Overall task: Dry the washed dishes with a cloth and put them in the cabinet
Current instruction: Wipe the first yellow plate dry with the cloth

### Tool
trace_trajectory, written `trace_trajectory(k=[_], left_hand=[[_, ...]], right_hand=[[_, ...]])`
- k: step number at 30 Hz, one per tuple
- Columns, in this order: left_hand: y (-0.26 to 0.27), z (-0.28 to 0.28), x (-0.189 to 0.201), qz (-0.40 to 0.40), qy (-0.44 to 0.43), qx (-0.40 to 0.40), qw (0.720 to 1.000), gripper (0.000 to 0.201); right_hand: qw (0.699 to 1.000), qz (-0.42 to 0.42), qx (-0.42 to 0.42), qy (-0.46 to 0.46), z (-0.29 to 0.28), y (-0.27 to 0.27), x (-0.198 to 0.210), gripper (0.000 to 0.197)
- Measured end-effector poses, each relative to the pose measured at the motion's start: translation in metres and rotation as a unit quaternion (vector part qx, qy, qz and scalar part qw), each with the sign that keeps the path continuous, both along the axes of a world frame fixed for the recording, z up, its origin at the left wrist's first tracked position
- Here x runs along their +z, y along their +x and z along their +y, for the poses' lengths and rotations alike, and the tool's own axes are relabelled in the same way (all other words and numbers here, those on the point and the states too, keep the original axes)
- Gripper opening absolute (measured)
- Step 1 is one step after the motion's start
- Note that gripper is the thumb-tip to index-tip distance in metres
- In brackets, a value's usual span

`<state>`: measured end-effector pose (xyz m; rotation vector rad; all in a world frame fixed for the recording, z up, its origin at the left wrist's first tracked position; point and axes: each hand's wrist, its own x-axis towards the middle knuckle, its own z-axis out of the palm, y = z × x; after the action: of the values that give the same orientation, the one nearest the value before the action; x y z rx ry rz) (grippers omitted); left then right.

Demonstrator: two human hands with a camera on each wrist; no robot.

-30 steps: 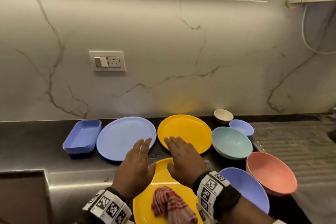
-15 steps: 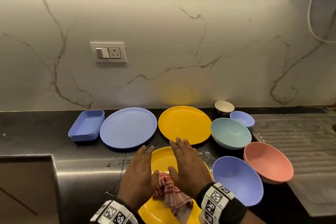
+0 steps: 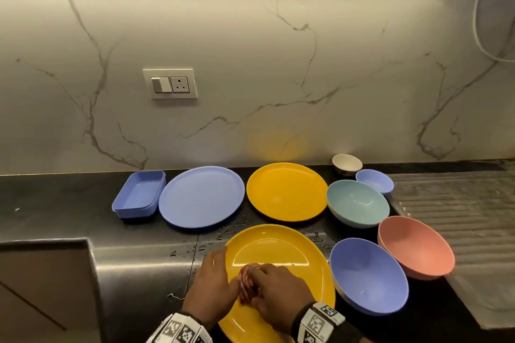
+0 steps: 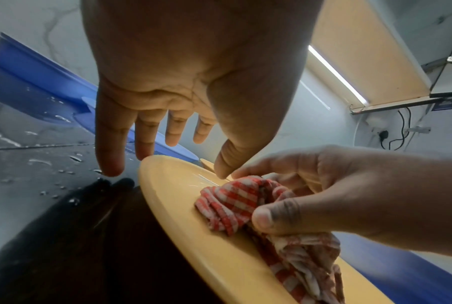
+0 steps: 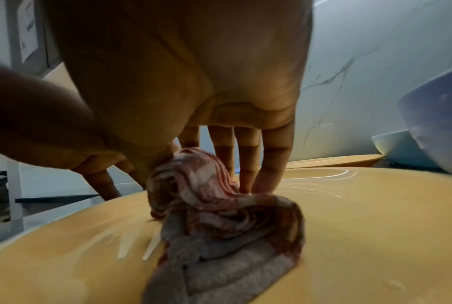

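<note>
Head view shows the near yellow plate point(image 3: 281, 248) lying flat on the tabletop point(image 3: 55, 203), in front of the far yellow plate point(image 3: 287, 191), with the red checked cloth point(image 3: 249, 284) bunched on it. The cloth is pinched by the right hand point(image 3: 278, 296), thumb and fingers curled round it. The left hand point(image 3: 213, 287) is spread, thumb on the plate's left rim, fingers reaching down toward the wet tabletop. The wipe is best done, it is judged, with the rim steadied and the cloth swept in overlapping circles outward to the rim.
</note>
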<state>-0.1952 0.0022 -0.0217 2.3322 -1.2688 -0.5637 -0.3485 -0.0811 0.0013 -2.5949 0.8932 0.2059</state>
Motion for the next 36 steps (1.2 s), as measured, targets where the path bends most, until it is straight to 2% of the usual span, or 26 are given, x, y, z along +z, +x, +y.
trace_trajectory(k=[4, 7, 10, 12, 14, 17, 18, 20, 22, 25, 27, 30, 33, 36], left_hand=[[0.002, 0.000, 0.007, 0.055, -0.023, 0.028, 0.998, 0.068], [0.006, 0.003, 0.010, 0.066, -0.016, 0.050, 0.996, 0.065], [0.024, 0.007, 0.009, 0.071, -0.024, 0.084, 0.994, 0.071], [0.028, 0.000, 0.010, 0.096, -0.042, 0.118, 0.987, 0.068], [0.033, -0.009, 0.012, 0.119, -0.045, 0.138, 0.982, 0.058], [0.040, -0.018, 0.015, 0.169, -0.042, 0.117, 0.978, 0.027], [0.042, -0.018, 0.016, 0.187, -0.052, 0.102, 0.976, 0.023], [0.045, -0.018, 0.019, 0.192, -0.087, 0.108, 0.972, 0.034], [0.050, -0.018, 0.025, 0.187, -0.138, 0.129, 0.964, 0.036], [0.055, -0.017, 0.041, 0.205, -0.212, 0.147, 0.944, 0.034], [0.057, -0.019, 0.053, 0.245, -0.269, 0.154, 0.919, 0.032], [0.054, -0.022, 0.071, 0.291, -0.332, 0.155, 0.884, 0.031], [0.045, -0.024, 0.086, 0.302, -0.354, 0.136, 0.875, 0.031], [0.035, -0.025, 0.096, 0.309, -0.369, 0.116, 0.869, 0.029]], right_hand=[[0.998, -0.031, -0.041, 0.028, -0.006, -0.002, 0.004, 0.039], [0.994, -0.045, -0.069, 0.075, -0.010, -0.004, 0.009, 0.044], [0.983, -0.103, -0.084, 0.124, -0.012, 0.000, 0.016, 0.043], [0.982, -0.116, -0.084, 0.124, -0.015, -0.005, 0.022, 0.047], [0.983, -0.118, -0.088, 0.109, -0.021, -0.006, 0.025, 0.053], [0.982, -0.124, -0.086, 0.110, -0.026, -0.008, 0.030, 0.058], [0.981, -0.134, -0.085, 0.114, -0.027, -0.008, 0.031, 0.058], [0.975, -0.159, -0.091, 0.123, -0.030, -0.009, 0.036, 0.059], [0.965, -0.209, -0.106, 0.121, -0.038, -0.009, 0.043, 0.055], [0.929, -0.309, -0.160, 0.129, -0.058, -0.009, 0.056, 0.049], [0.902, -0.372, -0.185, 0.114, -0.073, -0.007, 0.066, 0.049], [0.883, -0.419, -0.203, 0.052, -0.092, -0.001, 0.077, 0.051], [0.883, -0.417, -0.217, -0.009, -0.101, 0.008, 0.087, 0.048], [0.883, -0.410, -0.226, -0.030, -0.104, 0.016, 0.089, 0.045]])
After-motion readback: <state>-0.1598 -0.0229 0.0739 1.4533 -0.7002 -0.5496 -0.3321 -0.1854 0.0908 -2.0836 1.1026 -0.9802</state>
